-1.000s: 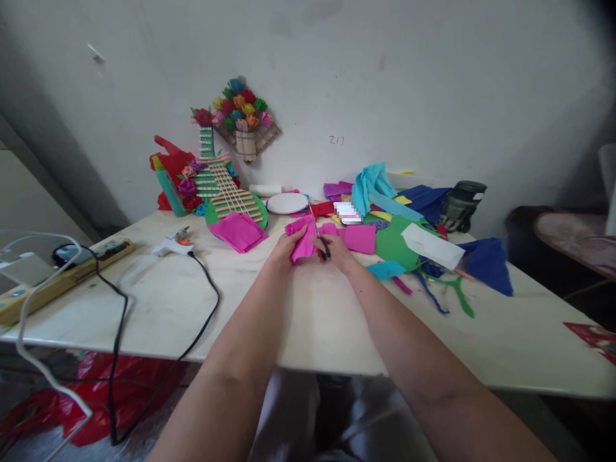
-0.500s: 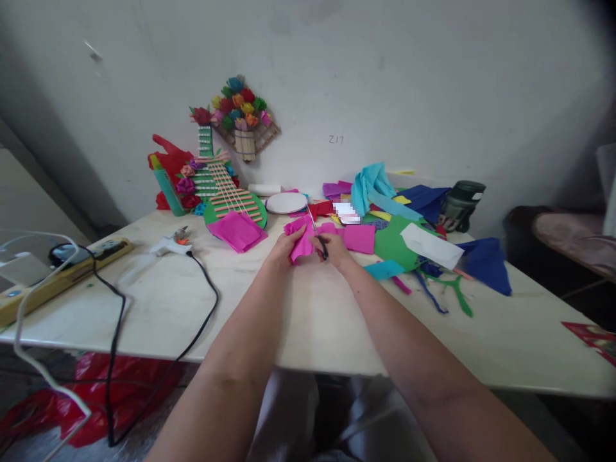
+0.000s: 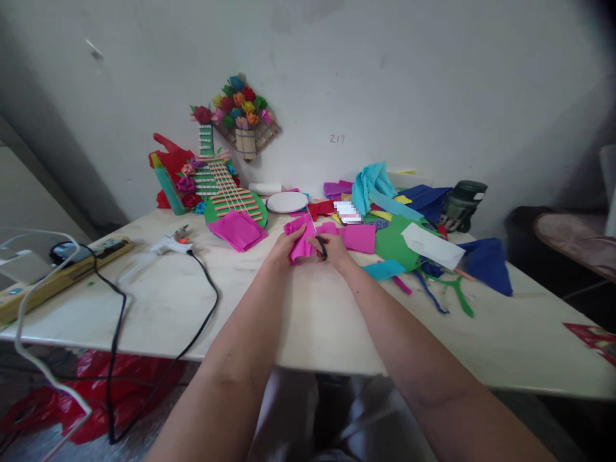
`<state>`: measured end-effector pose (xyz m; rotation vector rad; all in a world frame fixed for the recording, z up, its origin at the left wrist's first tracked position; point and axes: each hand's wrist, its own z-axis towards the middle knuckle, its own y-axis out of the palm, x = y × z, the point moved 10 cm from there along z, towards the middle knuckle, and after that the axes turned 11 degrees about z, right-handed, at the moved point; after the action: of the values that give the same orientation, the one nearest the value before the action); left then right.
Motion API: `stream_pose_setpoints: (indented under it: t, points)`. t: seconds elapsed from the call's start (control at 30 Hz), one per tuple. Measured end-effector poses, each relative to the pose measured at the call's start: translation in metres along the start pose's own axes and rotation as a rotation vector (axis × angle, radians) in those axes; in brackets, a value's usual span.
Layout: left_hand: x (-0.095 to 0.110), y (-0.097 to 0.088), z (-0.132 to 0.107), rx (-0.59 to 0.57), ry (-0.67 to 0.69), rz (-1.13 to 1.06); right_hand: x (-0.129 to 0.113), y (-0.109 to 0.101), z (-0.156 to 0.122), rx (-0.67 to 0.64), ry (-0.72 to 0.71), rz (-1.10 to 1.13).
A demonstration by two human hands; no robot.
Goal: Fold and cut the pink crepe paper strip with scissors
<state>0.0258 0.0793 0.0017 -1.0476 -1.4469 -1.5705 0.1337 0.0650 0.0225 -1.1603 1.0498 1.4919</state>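
Both hands at a pink paper piece, mid-surface.
The left hand (image 3: 285, 247) has its fingers closed around the pink paper (image 3: 301, 239); the right hand (image 3: 337, 251) grips black-handled scissors (image 3: 318, 239), fingers curled through the loops, blade against the paper's right edge.

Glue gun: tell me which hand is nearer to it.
Left. The left hand, gripping pink paper, sits right of the glue gun; the right hand, holding scissors, is farther right.
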Motion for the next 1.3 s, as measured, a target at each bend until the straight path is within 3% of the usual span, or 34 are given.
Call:
stream_pose_setpoints:
  t: [0.2,0.6,1.3]
  points:
    - [-0.0003,0.0021,-0.0018,-0.021,-0.019,0.029,-0.0001,0.0013,-0.0042,-0.091,0.014,0.015]
    - [-0.0012,0.0054,-0.0042,-0.049,-0.031,0.064,-0.0029,-0.0014,-0.0042,-0.057,0.009,0.016]
    - [-0.0024,0.0006,-0.0025,-0.028,-0.063,0.054,0.0005,-0.0001,-0.0021,-0.118,0.017,-0.016]
